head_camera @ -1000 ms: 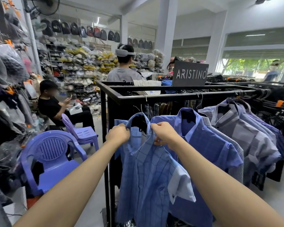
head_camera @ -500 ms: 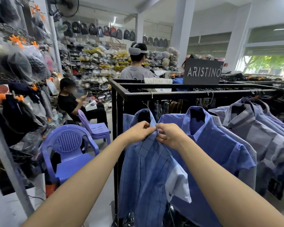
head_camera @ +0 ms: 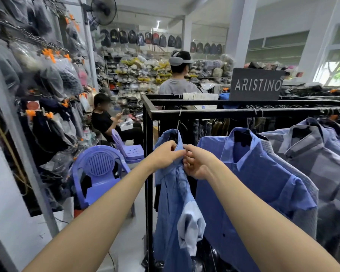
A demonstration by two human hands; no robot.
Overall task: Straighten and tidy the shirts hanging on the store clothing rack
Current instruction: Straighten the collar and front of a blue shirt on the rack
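Observation:
A blue checked shirt (head_camera: 174, 203) hangs first on the black metal rack (head_camera: 243, 114), at its left corner. My left hand (head_camera: 166, 155) pinches the left side of its collar. My right hand (head_camera: 197, 162) pinches the placket just below the collar, and the two hands touch at the neck. Its short sleeve (head_camera: 190, 226) hangs turned out, lighter side showing. Right of it hangs a plain blue shirt (head_camera: 249, 183), then several grey-blue checked shirts (head_camera: 318, 160).
The rack's corner post (head_camera: 148, 193) stands under my left forearm. Two purple plastic chairs (head_camera: 98, 173) stand left of it. A person sits behind them; another stands beyond the rack. Bagged goods hang along the left wall (head_camera: 47, 79). An ARISTINO sign (head_camera: 256, 85) tops the rack.
Both hands have come together at the shirt's neck, closing the two collar sides that were held apart. The view has shifted right and closer to the rack.

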